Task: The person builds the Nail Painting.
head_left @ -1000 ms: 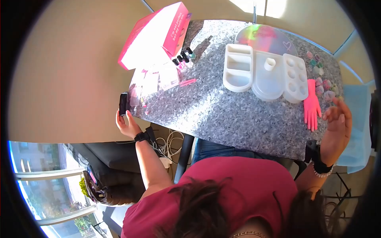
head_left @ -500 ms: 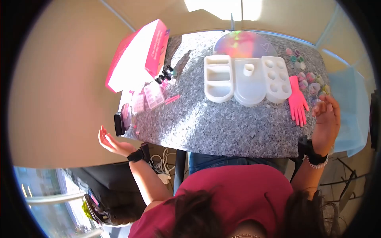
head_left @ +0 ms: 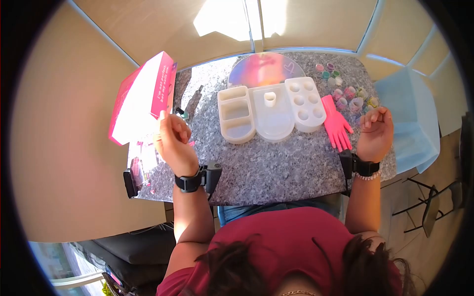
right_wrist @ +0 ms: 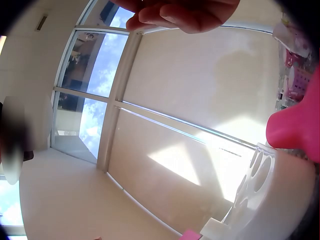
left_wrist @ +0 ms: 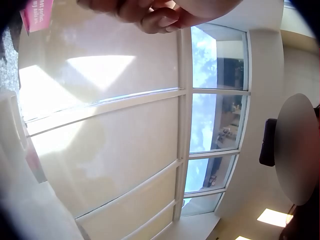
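My left hand (head_left: 174,145) is raised over the left part of the granite-patterned table, its fingers loosely curled and nothing seen in them. It overlaps the front corner of the pink-and-white box (head_left: 143,98) in the head view. Beside the pink practice hand (head_left: 337,123), my right hand (head_left: 375,135) hovers at the table's right side, fingers relaxed and bent, holding nothing. Just beyond it sit several small jars and cups (head_left: 355,104) with colourful contents. In the right wrist view the pink practice hand (right_wrist: 295,125) and the white holed organizer (right_wrist: 270,185) appear at the right.
A white organizer with three compartments (head_left: 236,109), a middle tray (head_left: 274,118) and a holed piece (head_left: 304,106) stand mid-table before an iridescent round panel (head_left: 266,69). A black device (head_left: 130,183) sits at the left edge; a light blue cloth-like sheet (head_left: 410,118) hangs at right.
My left hand has come from beside the table's left edge, near the black device, up over the table. The right hand stays beside the practice hand. The head view has shifted rightward.
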`<control>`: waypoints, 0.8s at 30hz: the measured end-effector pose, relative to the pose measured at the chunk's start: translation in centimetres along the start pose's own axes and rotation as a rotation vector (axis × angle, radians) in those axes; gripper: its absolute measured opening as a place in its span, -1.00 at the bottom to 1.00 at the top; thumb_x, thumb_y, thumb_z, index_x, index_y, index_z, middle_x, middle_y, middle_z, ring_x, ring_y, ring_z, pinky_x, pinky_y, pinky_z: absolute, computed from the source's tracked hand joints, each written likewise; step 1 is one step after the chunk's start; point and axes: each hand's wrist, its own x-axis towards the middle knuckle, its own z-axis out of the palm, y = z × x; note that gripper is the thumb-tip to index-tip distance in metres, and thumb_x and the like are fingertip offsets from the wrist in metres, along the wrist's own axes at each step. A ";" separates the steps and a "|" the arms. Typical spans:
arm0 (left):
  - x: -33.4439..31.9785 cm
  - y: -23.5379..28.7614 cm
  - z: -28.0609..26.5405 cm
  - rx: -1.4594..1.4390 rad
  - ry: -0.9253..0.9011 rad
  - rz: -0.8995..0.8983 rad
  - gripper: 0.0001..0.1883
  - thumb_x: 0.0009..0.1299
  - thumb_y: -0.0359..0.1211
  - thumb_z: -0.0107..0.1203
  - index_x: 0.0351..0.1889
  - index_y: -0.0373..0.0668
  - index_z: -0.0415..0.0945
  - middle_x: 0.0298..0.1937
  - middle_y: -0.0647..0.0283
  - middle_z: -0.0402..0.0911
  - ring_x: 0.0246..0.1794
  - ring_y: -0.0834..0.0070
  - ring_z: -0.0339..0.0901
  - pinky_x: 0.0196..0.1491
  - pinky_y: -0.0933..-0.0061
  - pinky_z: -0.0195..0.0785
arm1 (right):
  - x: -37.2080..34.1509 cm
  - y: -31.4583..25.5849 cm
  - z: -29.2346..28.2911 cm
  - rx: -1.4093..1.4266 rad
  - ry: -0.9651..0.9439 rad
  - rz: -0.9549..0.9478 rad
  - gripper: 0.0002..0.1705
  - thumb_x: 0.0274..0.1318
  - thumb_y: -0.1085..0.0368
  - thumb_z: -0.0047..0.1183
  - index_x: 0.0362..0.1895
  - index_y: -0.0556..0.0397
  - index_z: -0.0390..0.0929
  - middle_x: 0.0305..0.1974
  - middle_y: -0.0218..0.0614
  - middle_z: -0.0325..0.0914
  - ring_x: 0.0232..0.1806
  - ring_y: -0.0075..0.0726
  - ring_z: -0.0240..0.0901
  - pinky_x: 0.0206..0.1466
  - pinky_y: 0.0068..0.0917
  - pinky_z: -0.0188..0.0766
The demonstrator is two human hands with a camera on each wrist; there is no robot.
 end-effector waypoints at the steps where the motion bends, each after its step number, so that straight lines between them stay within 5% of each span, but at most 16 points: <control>1: 0.0 -0.3 0.9 0.015 0.051 -0.030 -0.50 0.74 -0.20 -0.06 -0.56 -0.09 0.29 -0.61 0.41 0.31 -0.63 0.67 0.09 -0.50 0.51 -0.10 | 0.4 0.3 -0.7 0.006 0.010 -0.007 -0.63 0.64 0.06 -0.11 -0.04 0.08 0.60 -0.34 -0.37 0.52 -0.35 -0.44 0.39 -0.23 -0.39 0.29; 3: -0.4 -1.4 1.6 0.062 0.008 -0.027 -0.50 0.74 -0.21 -0.07 -0.55 -0.10 0.30 -0.60 0.41 0.31 -0.62 0.68 0.09 -0.50 0.51 -0.09 | 0.7 1.3 -1.8 0.014 0.015 -0.017 -0.62 0.64 0.06 -0.11 -0.02 0.08 0.60 -0.34 -0.38 0.54 -0.34 -0.44 0.40 -0.22 -0.38 0.32; 5: -0.6 -2.7 1.7 0.175 -0.014 -0.054 -0.52 0.73 -0.23 -0.07 -0.54 -0.12 0.34 -0.59 0.41 0.33 -0.59 0.71 0.08 -0.48 0.51 -0.10 | 0.6 2.2 -1.5 -0.103 -0.047 0.112 -0.61 0.63 0.09 -0.09 0.12 0.14 0.59 -0.10 -0.24 0.66 -0.06 -0.35 0.57 0.07 -0.32 0.48; 6: -0.7 -3.6 1.2 0.225 -0.084 -0.076 -0.59 0.73 -0.23 -0.07 -0.42 -0.13 0.48 -0.45 0.36 0.54 -0.45 0.67 0.28 -0.36 0.56 0.07 | 0.5 2.5 -0.8 -0.101 -0.052 0.112 -0.61 0.63 0.09 -0.09 0.12 0.14 0.59 -0.10 -0.24 0.66 -0.06 -0.35 0.57 0.07 -0.32 0.48; 8: -1.3 -4.8 1.9 0.303 -0.104 -0.165 -0.72 0.72 -0.23 -0.04 -0.09 -0.19 0.63 -0.07 0.23 0.71 -0.11 0.59 0.51 -0.03 0.52 0.33 | -0.3 3.2 3.0 -0.342 -0.132 0.320 -0.55 0.60 0.16 -0.08 0.31 0.23 0.51 0.24 -0.11 0.60 0.33 -0.23 0.49 0.45 -0.24 0.35; 9: -1.5 -5.3 1.8 0.305 -0.104 -0.163 -0.72 0.72 -0.23 -0.04 -0.09 -0.19 0.63 -0.07 0.23 0.71 -0.11 0.59 0.51 -0.03 0.52 0.33 | -0.6 3.8 3.6 -0.340 -0.132 0.320 -0.55 0.60 0.16 -0.08 0.31 0.23 0.51 0.24 -0.11 0.60 0.33 -0.23 0.49 0.45 -0.24 0.35; 11: -2.0 -6.0 1.4 0.277 -0.239 -0.367 -0.64 0.70 -0.25 0.00 0.29 -0.27 0.54 0.29 0.10 0.63 0.28 0.46 0.50 0.34 0.39 0.31 | -1.4 4.6 4.2 -0.316 -0.226 0.500 -0.46 0.56 0.23 -0.06 0.45 0.30 0.39 0.46 -0.06 0.43 0.54 -0.20 0.29 0.62 -0.22 0.13; 18: -1.6 -7.4 1.3 0.325 -0.281 -0.277 -0.57 0.69 -0.29 0.03 0.40 -0.33 0.45 0.38 0.03 0.56 0.40 0.36 0.48 0.45 0.35 0.27 | -1.9 5.3 4.5 -0.405 -0.202 0.515 -0.38 0.54 0.24 -0.05 0.52 0.33 0.28 0.47 -0.09 0.40 0.54 -0.23 0.27 0.64 -0.24 0.08; 24: -1.7 -8.5 -0.1 0.205 -0.140 -0.292 -0.62 0.69 -0.19 0.03 0.29 -0.24 0.54 0.22 0.23 0.64 0.27 0.50 0.52 0.31 0.37 0.33 | -1.9 6.2 3.8 -0.288 -0.146 0.532 -0.40 0.54 0.26 -0.07 0.52 0.31 0.29 0.46 -0.09 0.41 0.52 -0.22 0.30 0.61 -0.24 0.15</control>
